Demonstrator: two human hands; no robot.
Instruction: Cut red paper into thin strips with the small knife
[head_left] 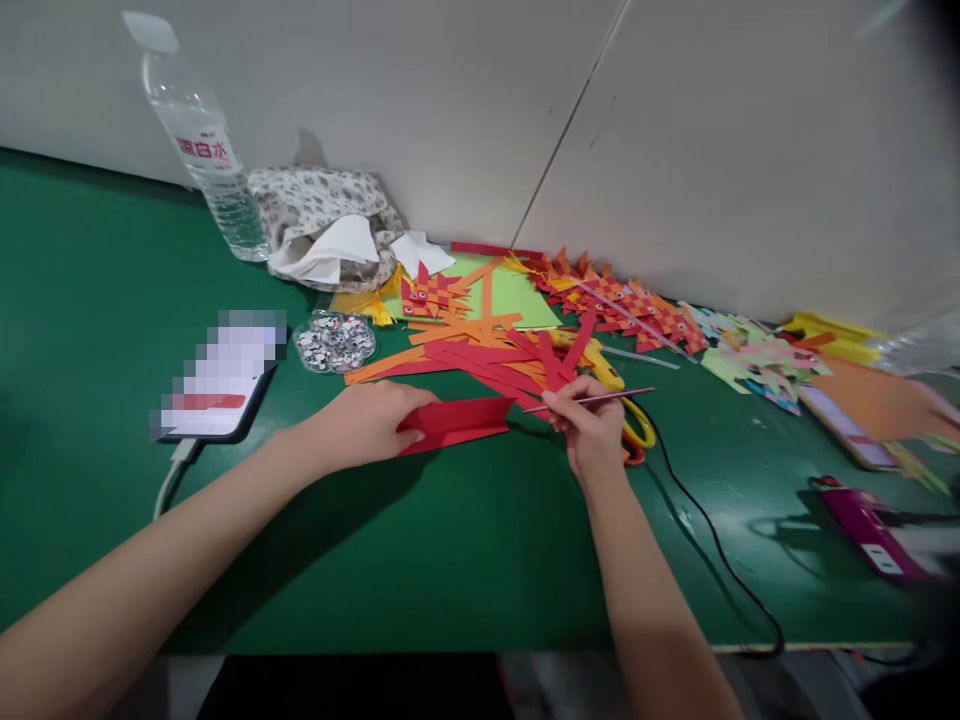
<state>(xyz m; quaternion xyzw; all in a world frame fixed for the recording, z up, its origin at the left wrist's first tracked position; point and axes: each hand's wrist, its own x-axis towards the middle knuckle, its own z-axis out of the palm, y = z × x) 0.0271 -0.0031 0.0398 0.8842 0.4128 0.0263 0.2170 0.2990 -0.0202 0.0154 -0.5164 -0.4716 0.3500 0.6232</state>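
Observation:
My left hand (379, 425) grips the left end of a folded strip of red paper (469, 420), held just above the green table. In my right hand (589, 420) is a thin, pinkish stick (622, 395), pinched between the fingers; its tip points left toward the right end of the red paper without clearly touching it. Behind both hands lies a loose pile of red and orange paper strips (487, 355). A yellow glue gun (604, 365) and yellow-handled scissors (640, 425) lie by my right hand, partly hidden behind it.
A water bottle (202, 150), a tissue pouch (322, 200), a box of googly eyes (335, 342) and a charging phone (225, 380) stand or lie left. Woven paper fish (622, 305) line the wall. A black cable (705, 510) and purple power strip (862, 525) lie right.

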